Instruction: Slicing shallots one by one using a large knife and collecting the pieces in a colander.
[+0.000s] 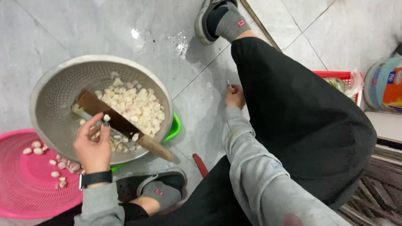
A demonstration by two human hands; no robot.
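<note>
Head view shows your left hand [93,147] pinching 1 garlic clove [106,118] just above the cleaver [121,124], your right hand [235,96] closed on something small; a loosened pinch could drop it.

Kitchen work area, floor level. Grey floor tiles [58,37] carry a metal colander [54,104] of peeled garlic [134,106] with a cleaver [117,121] across it. Pink basket [25,184] near left, red crate [341,76] far right.

We count one metal colander [50,96], one cleaver [113,119], one pink basket [25,184], one red crate [335,75] — and two hands.
</note>
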